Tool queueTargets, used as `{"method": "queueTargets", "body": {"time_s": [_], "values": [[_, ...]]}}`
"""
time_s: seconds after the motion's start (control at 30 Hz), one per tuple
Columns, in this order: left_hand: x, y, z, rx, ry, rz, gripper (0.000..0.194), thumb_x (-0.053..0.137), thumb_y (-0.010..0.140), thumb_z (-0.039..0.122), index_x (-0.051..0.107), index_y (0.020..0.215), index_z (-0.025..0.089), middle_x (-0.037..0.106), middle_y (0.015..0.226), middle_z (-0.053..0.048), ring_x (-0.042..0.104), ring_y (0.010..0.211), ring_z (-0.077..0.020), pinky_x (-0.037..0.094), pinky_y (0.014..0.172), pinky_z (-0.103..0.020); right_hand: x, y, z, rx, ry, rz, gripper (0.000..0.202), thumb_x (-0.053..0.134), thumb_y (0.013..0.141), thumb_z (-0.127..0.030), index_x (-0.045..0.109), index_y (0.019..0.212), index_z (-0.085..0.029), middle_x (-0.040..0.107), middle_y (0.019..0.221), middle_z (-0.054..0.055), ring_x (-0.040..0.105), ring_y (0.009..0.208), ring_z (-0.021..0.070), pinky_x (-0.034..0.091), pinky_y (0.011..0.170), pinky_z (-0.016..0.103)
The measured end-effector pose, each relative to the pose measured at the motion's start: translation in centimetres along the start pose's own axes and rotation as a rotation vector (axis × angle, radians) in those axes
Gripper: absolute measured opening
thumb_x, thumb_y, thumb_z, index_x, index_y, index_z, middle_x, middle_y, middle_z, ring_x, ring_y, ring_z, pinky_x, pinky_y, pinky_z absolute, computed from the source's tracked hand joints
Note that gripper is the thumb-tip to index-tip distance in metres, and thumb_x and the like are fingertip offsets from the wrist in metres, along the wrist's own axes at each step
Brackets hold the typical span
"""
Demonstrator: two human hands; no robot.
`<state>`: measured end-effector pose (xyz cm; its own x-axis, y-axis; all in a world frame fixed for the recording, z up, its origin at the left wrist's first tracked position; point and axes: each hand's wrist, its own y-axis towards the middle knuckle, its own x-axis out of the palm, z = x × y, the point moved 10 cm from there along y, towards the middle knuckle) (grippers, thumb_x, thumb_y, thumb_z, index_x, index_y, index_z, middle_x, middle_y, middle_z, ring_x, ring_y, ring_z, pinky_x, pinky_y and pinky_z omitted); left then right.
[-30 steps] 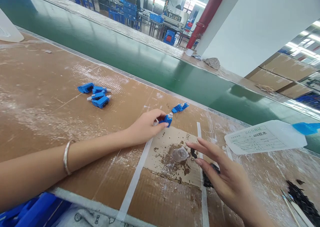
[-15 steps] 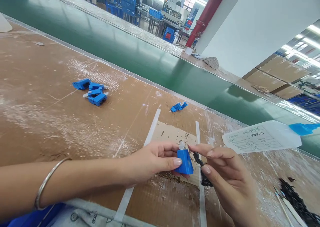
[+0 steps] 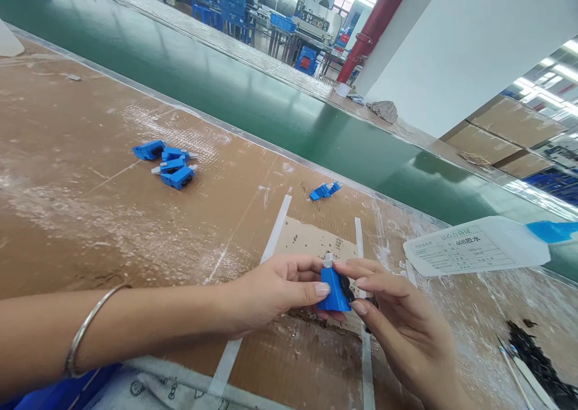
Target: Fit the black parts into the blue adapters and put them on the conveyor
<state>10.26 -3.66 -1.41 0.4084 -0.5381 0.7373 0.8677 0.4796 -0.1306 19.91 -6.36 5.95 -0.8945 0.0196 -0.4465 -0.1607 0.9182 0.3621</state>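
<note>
Between the thumb and fingers of my left hand (image 3: 293, 286) is a blue plastic part (image 3: 333, 291), wide at the bottom, with a clear whitish tip at its top. My right hand (image 3: 397, 307) pinches a small black wavy piece (image 3: 347, 288) by its ends. That black piece lies against the right side of the blue part. Both hands are over a cardboard patch (image 3: 311, 235) edged by white tape strips. Some dark material behind my right fingers is mostly hidden.
Several blue parts (image 3: 177, 175) lie to the left, and more blue pieces (image 3: 325, 191) lie farther back. A labelled white bottle (image 3: 478, 247) with a blue cap is at right. Black pieces (image 3: 537, 362) and thin sticks (image 3: 515, 371) lie at lower right. A green belt (image 3: 253, 106) runs behind.
My right hand has moved left, bringing the black piece from beside the blue part up against its right side. My left hand keeps its hold, nearly still.
</note>
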Motion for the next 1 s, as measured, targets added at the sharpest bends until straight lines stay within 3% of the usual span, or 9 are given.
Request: {"method": "queueTargets", "body": {"time_s": [0.2,0.37,0.47,0.53,0.6,0.67,0.77,0.9,1.0], "values": [[0.4,0.0,0.1,-0.009,-0.045,0.002,0.031,0.082,0.079,0.033,0.067,0.100,0.015,0.068,0.090,-0.004,0.064,0.083,-0.0127,0.048,0.085,-0.028,-0.1,0.0,0.0,-0.006,-0.062,-0.013,0.033,0.063,0.093,-0.017,0.066,0.117,-0.040,0.073,0.124,-0.005,0.065,0.120,0.0153,0.057,0.101,0.035],[0.1,-0.2,0.1,-0.057,-0.014,0.044,0.030,0.071,0.082,0.031,0.063,0.103,0.012,0.067,0.095,-0.010,0.062,0.080,-0.0150,0.043,0.070,-0.025,-0.6,-0.3,-0.3,0.008,-0.038,0.011,0.034,0.064,0.094,-0.022,0.065,0.123,-0.041,0.070,0.130,-0.004,0.065,0.121,0.0175,0.056,0.104,0.038],[-0.4,-0.2,0.6,-0.047,-0.007,0.084,0.025,0.062,0.081,0.027,0.060,0.099,0.010,0.066,0.094,-0.011,0.054,0.071,-0.0115,0.038,0.062,-0.023,-2.2,-0.4,-0.5,0.008,-0.017,0.121,0.032,0.062,0.095,-0.023,0.065,0.123,-0.039,0.070,0.130,-0.004,0.065,0.121,0.0163,0.055,0.104,0.033],[-0.8,-0.2,0.9,-0.034,-0.019,0.117,0.022,0.059,0.081,0.027,0.058,0.095,0.011,0.062,0.084,-0.007,0.046,0.064,-0.0093,0.034,0.057,-0.021,-4.2,-0.5,0.0,0.034,-0.021,0.258,0.027,0.063,0.095,-0.023,0.068,0.118,-0.037,0.072,0.126,-0.004,0.066,0.119,0.0164,0.054,0.103,0.032],[-1.1,-0.2,1.1,-0.027,-0.036,0.144,0.023,0.059,0.085,0.034,0.055,0.093,0.013,0.056,0.076,-0.002,0.040,0.060,-0.0087,0.030,0.053,-0.021,-6.8,-0.9,0.7,0.068,-0.044,0.425,0.021,0.066,0.093,-0.025,0.071,0.111,-0.035,0.075,0.118,-0.003,0.069,0.112,0.0167,0.054,0.100,0.031],[-1.5,-0.2,1.5,-0.013,-0.033,0.175,0.033,0.061,0.088,0.047,0.054,0.092,0.015,0.052,0.073,0.000,0.036,0.058,-0.0082,0.028,0.050,-0.020,-8.8,-1.3,1.6,0.115,-0.106,0.508,0.016,0.068,0.091,-0.029,0.073,0.106,-0.034,0.077,0.109,-0.003,0.071,0.102,0.0160,0.055,0.094,0.029],[-2.5,-0.4,2.4,0.023,0.072,0.245,0.044,0.071,0.082,0.055,0.055,0.093,0.015,0.049,0.070,0.003,0.033,0.054,-0.0058,0.023,0.046,-0.019,-9.5,-1.7,2.4,0.188,-0.354,0.380,0.013,0.069,0.089,-0.035,0.074,0.101,-0.033,0.079,0.098,-0.002,0.073,0.088,0.0150,0.058,0.080,0.025],[-3.7,-0.7,3.8,0.043,0.233,0.324,0.040,0.077,0.077,0.049,0.058,0.086,0.015,0.044,0.061,0.007,0.023,0.046,-0.0029,0.012,0.042,-0.020,-6.6,-2.8,2.2,0.122,-0.640,0.021,0.014,0.065,0.091,-0.035,0.074,0.100,-0.030,0.079,0.092,0.000,0.075,0.080,0.0172,0.061,0.069,0.027],[-4.3,-0.9,5.1,0.079,0.301,0.349,0.034,0.075,0.077,0.045,0.058,0.082,0.015,0.043,0.059,0.006,0.021,0.046,-0.0031,0.010,0.041,-0.020,-4.5,-3.8,2.6,0.086,-0.717,-0.116,0.018,0.058,0.094,-0.030,0.072,0.105,-0.026,0.078,0.100,0.005,0.075,0.090,0.0199,0.063,0.075,0.031]]}}
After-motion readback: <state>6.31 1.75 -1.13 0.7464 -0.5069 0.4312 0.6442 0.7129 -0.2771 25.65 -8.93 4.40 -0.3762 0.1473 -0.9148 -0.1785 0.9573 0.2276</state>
